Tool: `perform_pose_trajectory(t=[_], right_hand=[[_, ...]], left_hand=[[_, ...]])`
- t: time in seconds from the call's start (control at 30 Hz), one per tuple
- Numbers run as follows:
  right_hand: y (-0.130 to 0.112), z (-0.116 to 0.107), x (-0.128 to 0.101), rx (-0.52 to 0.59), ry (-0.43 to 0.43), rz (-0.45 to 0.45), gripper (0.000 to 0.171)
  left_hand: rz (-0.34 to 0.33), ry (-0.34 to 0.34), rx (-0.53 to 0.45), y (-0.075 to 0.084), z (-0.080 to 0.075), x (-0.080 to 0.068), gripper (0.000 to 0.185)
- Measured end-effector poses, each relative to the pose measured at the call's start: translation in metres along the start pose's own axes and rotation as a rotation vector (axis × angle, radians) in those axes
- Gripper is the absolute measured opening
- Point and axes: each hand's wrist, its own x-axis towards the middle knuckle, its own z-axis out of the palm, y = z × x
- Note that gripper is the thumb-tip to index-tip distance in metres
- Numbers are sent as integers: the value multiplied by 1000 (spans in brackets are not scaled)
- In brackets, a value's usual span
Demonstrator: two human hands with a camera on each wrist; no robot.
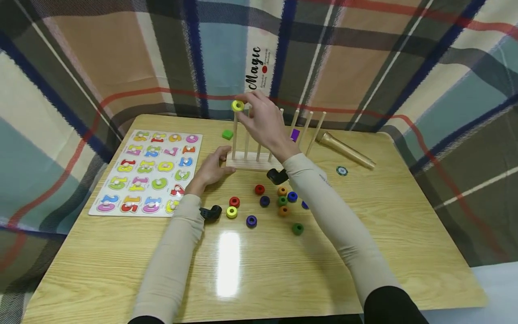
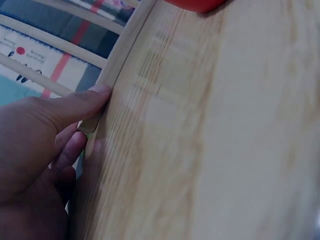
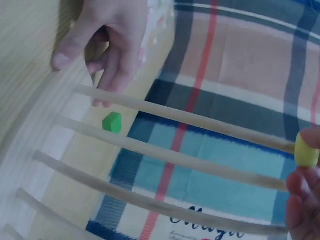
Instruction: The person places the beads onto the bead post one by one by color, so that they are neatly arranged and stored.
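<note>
Backdrop cloth (image 1: 222, 49): "Magic" in black script (image 1: 253, 67), runs sideways in head view; small print (image 1: 267, 57) by red dot (image 1: 265, 69) is too small to read. Same script shows partly in both wrist views. White puzzle board (image 1: 156, 173): number pieces (image 1: 165, 166), right column looks like 0, 1, 2, 3, 4, 5 going down. Round chip (image 1: 341, 171): markings illegible.

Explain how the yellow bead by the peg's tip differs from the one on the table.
The raised yellow bead is pinched by the right hand; the lower yellow bead rests on the table. The raised yellow bead is at the tip of an end peg; the lower yellow bead lies near a red bead. Both are yellow and round, with a hole.
</note>
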Motion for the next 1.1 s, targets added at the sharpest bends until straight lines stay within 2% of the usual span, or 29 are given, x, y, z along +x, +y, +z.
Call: perform_pose_trajectory(t=[0.37, 0.5, 0.57, 0.63, 0.7, 0.77, 0.83, 1.0, 1.03, 1.1], right_hand=[[-3, 0, 10, -124, -106, 131, 37], [-4, 0, 9, -167, -142, 138, 48], [-4, -1, 6, -167, -111, 109, 52], [-3, -1, -2, -147, -40, 46, 52], [-5, 1, -15, -112, 28, -50, 46], [-7, 7, -34, -93, 34, -161, 37], [-11, 14, -57, -85, -66, -252, 32], [-14, 40, -114, -165, -526, -404, 34], [-14, 46, -122, -189, -589, -422, 33], [-14, 54, -135, -221, -656, -435, 31]], left_hand=[[-20, 10, -30, 1, 6, 8, 77], [-15, 7, -36, 2, 7, 9, 77], [-14, 4, -41, 2, 7, 10, 77], [-15, -3, -44, 3, 6, 10, 78], [-23, -6, -36, 2, 5, 8, 79], [-30, -6, -29, 0, 3, 6, 81], [-30, -3, -7, -1, 1, 3, 82], [-8, -12, 0, -2, 0, 0, 83], [-10, -11, -10, -2, 0, 0, 82], [-13, -9, -20, -2, 0, 0, 81]])
